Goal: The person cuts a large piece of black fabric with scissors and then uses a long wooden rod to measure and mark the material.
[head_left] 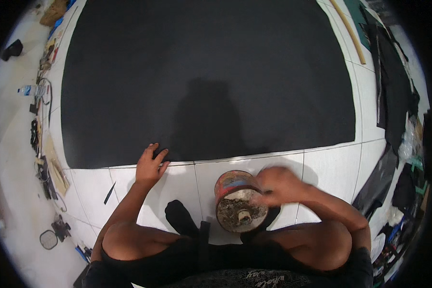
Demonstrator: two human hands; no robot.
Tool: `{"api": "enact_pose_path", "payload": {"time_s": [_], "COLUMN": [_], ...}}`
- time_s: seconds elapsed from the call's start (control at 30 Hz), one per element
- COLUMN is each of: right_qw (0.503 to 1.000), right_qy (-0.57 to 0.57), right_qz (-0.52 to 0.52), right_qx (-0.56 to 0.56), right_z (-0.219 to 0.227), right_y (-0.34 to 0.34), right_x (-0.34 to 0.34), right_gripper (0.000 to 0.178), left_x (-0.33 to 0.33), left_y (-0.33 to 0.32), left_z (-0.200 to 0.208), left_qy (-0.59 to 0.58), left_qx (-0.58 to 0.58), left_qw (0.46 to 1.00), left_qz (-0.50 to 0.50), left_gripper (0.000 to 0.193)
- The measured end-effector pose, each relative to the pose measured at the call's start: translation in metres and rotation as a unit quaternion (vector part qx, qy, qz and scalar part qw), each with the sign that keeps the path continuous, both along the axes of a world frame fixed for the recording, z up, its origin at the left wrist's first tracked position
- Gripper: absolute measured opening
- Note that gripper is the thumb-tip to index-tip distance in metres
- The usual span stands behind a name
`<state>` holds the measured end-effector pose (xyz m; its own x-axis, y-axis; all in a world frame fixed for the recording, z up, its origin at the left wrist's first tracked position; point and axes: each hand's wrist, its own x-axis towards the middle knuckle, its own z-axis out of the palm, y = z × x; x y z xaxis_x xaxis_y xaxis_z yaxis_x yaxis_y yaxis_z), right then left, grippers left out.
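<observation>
My left hand point(151, 163) lies with its fingers spread on the near edge of a large black sheet point(283, 86), toward the sheet's left side. Between my feet is a round, reddish can point(235, 182) with worn, stained sides. Its dirty round end, with a small pale round spout or cap point(245, 216), faces toward me. At the can's right side is my right hand point(281, 185), blurred by motion. Its fingers reach the can's side, but their grip is too smeared to make out.
The sheet lies on white floor tiles point(321, 168). A dark pointed sliver point(110, 193) lies left of my left forearm. Farther left are a water bottle point(28, 90) and loose items. A wooden strip point(349, 31) lies at the far right, beside dark material point(393, 81) and plastic bags point(408, 141).
</observation>
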<state>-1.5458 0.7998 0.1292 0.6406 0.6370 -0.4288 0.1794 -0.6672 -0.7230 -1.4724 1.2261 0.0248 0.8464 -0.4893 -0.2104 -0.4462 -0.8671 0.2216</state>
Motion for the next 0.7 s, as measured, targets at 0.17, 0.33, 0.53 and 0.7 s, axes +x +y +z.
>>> {"api": "enact_pose_path", "payload": {"time_s": [0.17,0.33,0.53,0.7], "right_qw": [0.94,0.959,0.941,0.894], "right_qy": [-0.275,-0.243,-0.322,-0.401], "right_qz": [0.156,0.1,-0.082,-0.18], "right_qx": [0.129,0.104,0.071,0.085], "right_z": [0.002,0.0,0.027,0.032], "right_y": [0.03,0.034,0.017,0.0], "right_x": [-0.034,-0.045,-0.012,0.029], "right_gripper": [0.031,0.033,0.032,0.03], "left_x": [0.004,0.002,0.004,0.009], "left_y": [-0.002,-0.005,-0.003,-0.008], "left_z": [0.002,0.003,0.006,0.011], "left_qy": [0.009,-0.016,-0.021,0.007], "left_qx": [-0.038,-0.052,-0.057,-0.044], "left_qw": [0.999,0.999,0.998,0.999], "left_qz": [0.006,0.005,0.013,0.03], "left_gripper": [0.047,0.049,0.056,0.061]}}
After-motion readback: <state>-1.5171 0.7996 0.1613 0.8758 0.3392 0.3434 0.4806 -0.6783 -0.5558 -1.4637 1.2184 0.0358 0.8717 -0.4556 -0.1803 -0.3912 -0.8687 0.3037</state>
